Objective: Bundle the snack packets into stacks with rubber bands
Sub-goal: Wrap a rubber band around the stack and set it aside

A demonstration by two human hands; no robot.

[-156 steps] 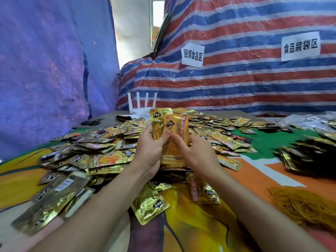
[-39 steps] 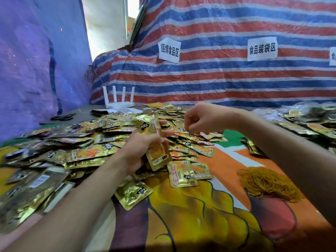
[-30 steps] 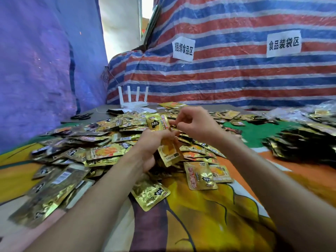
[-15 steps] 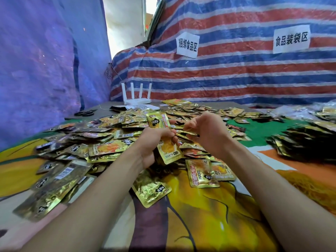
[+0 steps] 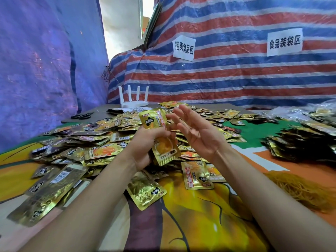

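- Left hand (image 5: 143, 144): fingers curled round the middle of a stack of gold snack packets (image 5: 160, 135). I see the stack held upright, leaning slightly, lifted clear of the table.
- Right hand (image 5: 197, 137): just beside the stack on its right, palm turned toward it, fingers (image 5: 179, 113) straight and spread. I cannot tell whether the fingertips touch the stack's top edge.
- Loose packets (image 5: 101, 151): heaped over the left and middle of the table, under and behind both hands. A single packet (image 5: 146, 192) lies nearer me, apart from the heap.
- Rubber bands (image 5: 301, 190): a tan tangle at the right, well apart from both hands.
- Darker packet piles (image 5: 300, 142): far right, beyond the bands.
- Tablecloth (image 5: 200, 224): printed yellow, orange and green.
- At the back: white router (image 5: 133, 99) with four antennae, scissors (image 5: 81, 116) to its left, striped tarp (image 5: 236, 79) carrying two paper signs (image 5: 184, 48).
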